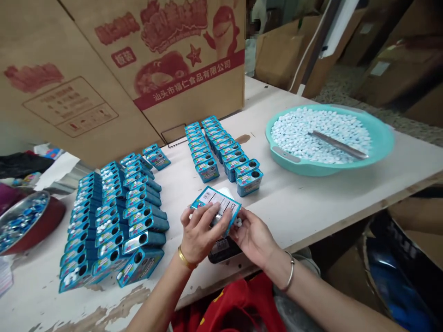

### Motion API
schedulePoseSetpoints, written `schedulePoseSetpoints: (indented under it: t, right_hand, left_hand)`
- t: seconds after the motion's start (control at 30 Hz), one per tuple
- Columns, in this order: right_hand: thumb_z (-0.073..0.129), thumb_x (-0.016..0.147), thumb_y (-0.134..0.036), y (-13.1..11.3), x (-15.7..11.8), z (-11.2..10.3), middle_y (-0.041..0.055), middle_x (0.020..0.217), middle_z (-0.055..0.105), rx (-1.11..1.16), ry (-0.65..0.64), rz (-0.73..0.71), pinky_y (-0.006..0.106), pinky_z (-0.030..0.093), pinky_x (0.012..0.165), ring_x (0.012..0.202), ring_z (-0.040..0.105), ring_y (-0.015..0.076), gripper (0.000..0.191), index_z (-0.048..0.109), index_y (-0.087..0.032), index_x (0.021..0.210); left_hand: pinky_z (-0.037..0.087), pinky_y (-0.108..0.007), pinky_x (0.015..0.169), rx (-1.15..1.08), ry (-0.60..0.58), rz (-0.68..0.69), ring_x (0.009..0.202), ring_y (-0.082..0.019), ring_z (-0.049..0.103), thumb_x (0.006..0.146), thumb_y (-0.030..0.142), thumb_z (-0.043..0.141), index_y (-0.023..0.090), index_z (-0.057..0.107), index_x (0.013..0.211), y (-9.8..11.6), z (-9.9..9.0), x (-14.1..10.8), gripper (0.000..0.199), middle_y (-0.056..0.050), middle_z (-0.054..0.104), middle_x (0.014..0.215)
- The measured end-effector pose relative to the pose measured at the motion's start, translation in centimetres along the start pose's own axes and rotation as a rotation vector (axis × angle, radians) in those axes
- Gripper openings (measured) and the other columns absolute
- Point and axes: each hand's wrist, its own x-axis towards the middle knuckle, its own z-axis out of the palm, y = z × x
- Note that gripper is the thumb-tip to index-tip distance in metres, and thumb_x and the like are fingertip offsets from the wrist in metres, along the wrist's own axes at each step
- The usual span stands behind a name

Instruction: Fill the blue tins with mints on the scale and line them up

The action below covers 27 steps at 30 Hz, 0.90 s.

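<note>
My left hand [200, 233] grips a blue tin [207, 196] from above, with its printed label panel facing up. My right hand [256, 240] is cupped against the tin's right end, fingers curled around a few small white candies [238, 222]. The tin's opening is hidden from this view. Below the hands, a black scale [224, 251] sits at the table's front edge, partly covered by them. Two rows of similar blue tins [249, 183] with round holes in their tops stand just beyond.
At left stand several rows of blue tins [143, 267], some with white candies on top. A red bowl [51, 212] holds blue wrapped pieces. A turquoise basin [301, 169] of white candies, with a metal scoop [341, 145], is at right. A large carton [194, 99] stands behind.
</note>
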Motion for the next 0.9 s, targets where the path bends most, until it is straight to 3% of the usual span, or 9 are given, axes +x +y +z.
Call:
schedulePoseSetpoints:
  t: [0.33,0.53,0.77,0.9]
  right_hand:
    - [0.051,0.081,-0.015,0.3,0.8,0.4,-0.0019,0.058,0.060,-0.004,-0.023,0.062,0.018,0.036,0.039,0.045,0.050,0.0083,0.010,0.058,-0.016,0.075]
    - [0.052,0.080,-0.014,-0.3,0.7,0.4,-0.0009,0.060,0.060,-0.047,-0.046,0.026,0.018,0.033,0.038,0.046,0.049,0.0080,0.008,0.060,-0.014,0.077]
    - [0.054,0.079,-0.015,-2.1,0.3,-0.9,0.0036,0.065,0.063,-0.119,-0.075,-0.014,0.016,0.038,0.038,0.049,0.053,0.0086,0.012,0.064,-0.011,0.083]
    - [0.051,0.079,-0.013,-2.5,-0.5,-2.3,0.0114,0.076,0.070,-0.119,-0.079,0.018,0.020,0.052,0.052,0.065,0.065,0.0142,0.018,0.066,-0.007,0.087]
  left_hand:
    - [0.028,-0.036,0.084,0.048,0.009,-0.059,0.089,-0.018,0.057,0.079,0.009,0.059,0.029,0.066,0.103,-0.3,0.4,-1.6,0.032,-0.003,0.069,0.095]
    - [0.030,-0.039,0.084,-0.235,-0.070,-0.353,0.093,-0.022,0.055,0.073,0.013,0.060,0.027,0.059,0.112,-0.2,1.7,-2.6,0.041,-0.006,0.063,0.103]
    - [0.040,-0.036,0.088,-0.704,-0.010,-0.836,0.097,-0.021,0.056,0.075,0.031,0.067,0.021,0.055,0.107,0.4,4.4,-3.4,0.036,-0.005,0.061,0.101]
    - [0.043,-0.035,0.088,-0.773,-0.020,-0.884,0.096,-0.020,0.057,0.075,0.035,0.068,0.019,0.052,0.110,-0.1,5.3,-3.5,0.042,-0.006,0.060,0.104]
